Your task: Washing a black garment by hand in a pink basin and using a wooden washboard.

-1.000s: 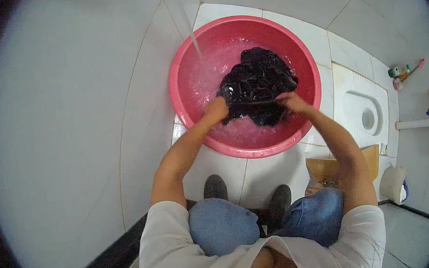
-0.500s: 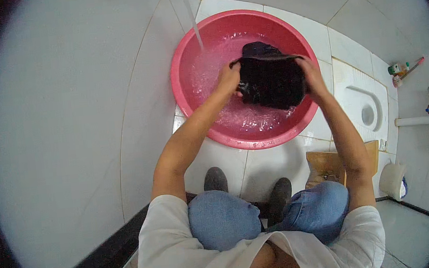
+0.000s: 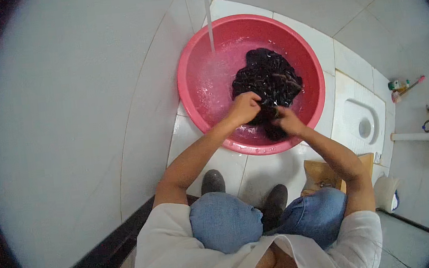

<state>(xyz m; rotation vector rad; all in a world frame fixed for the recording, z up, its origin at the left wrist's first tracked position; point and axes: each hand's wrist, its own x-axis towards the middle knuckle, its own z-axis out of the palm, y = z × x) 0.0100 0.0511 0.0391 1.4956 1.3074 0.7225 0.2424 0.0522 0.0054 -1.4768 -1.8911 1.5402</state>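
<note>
A wet black garment (image 3: 266, 77) lies bunched up in a large pink basin (image 3: 315, 83) with shallow water in it. At the garment's near left edge, my left hand (image 3: 244, 108) has its fingers curled and pinched on the cloth. My right hand (image 3: 290, 121), slightly smeared by motion, is closed on a near part of the cloth, close to the basin's front rim. What kind of garment it is cannot be made out, and folds of it hide some fingertips.
A stream of water (image 3: 210, 26) falls into the basin's left side. To the right, a squat toilet (image 3: 364, 124) is set in the floor. A wooden board (image 3: 321, 173) and a white bin (image 3: 386, 193) stand near my right knee. Tiled wall borders the left.
The garment, held up spread between both hands before, is now lowered and crumpled in the basin. Both hands have come nearer to me, and the right has moved left toward the other.
</note>
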